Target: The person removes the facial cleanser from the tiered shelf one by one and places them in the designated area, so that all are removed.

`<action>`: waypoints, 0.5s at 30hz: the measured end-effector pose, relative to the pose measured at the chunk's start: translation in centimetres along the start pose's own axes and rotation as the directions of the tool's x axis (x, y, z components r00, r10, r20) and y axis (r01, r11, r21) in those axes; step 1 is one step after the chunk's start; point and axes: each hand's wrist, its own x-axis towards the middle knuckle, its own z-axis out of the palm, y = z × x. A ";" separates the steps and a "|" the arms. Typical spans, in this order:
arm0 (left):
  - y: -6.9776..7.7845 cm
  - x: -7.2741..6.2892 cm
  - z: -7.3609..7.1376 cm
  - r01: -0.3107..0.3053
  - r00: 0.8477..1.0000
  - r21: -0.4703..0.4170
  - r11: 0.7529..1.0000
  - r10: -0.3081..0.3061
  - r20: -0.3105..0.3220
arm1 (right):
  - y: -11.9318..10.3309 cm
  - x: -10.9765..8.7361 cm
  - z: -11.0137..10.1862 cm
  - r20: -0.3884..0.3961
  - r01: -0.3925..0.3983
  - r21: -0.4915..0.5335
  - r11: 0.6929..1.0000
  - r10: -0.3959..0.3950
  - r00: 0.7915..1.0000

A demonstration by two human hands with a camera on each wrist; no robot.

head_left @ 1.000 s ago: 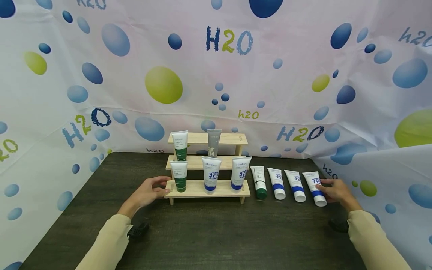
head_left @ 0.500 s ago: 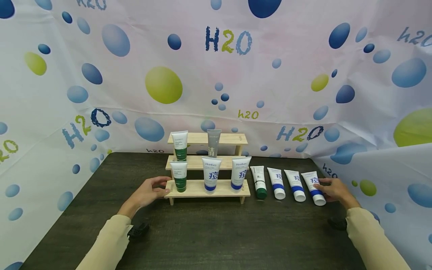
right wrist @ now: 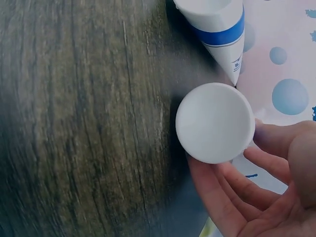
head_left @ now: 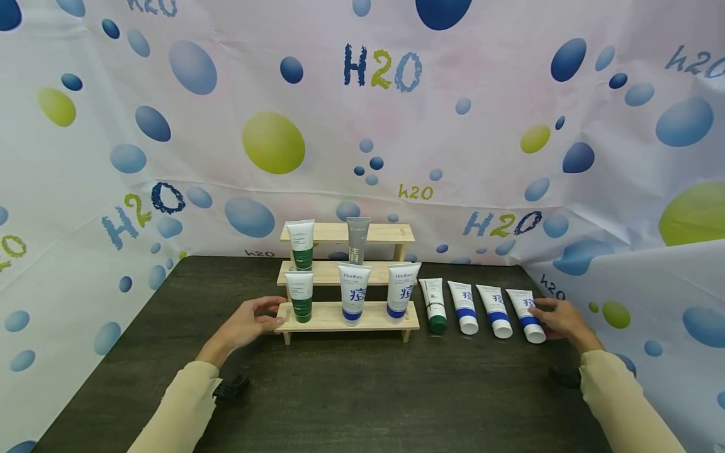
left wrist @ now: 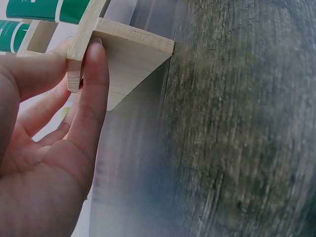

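My left hand (head_left: 249, 322) pinches the left end of a pale wooden three-step display stand (head_left: 325, 319). In the left wrist view, the thumb lies on one side of its board (left wrist: 131, 61) and a finger on the other. My right hand (head_left: 562, 319) grips the rightmost white squeeze tube (head_left: 520, 305), which lies on the table and has a blue band. The right wrist view shows that tube's round white cap (right wrist: 215, 123) end-on, with the thumb at one side and fingers beneath. Much of the tube is hidden behind the cap there.
Left of the held tube lie two blue-banded tubes (head_left: 494, 309) and a green-capped tube (head_left: 433, 303). The stand bears green-and-white tubes (head_left: 299, 289), a grey tube (head_left: 357, 239) and blue-and-white tubes (head_left: 354, 290). A patterned backdrop (head_left: 328, 126) borders the dark table (head_left: 368, 396).
The right hand and its tube have shifted very slightly to the left. The left hand stays on the stand, and the other tubes keep their places.
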 end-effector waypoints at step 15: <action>0.1 0.0 -0.3 0.005 1.000 -0.015 1.000 -0.005 0.008 | -0.2 0.2 0.6 -0.057 0.009 -0.024 1.000 -0.010 0.998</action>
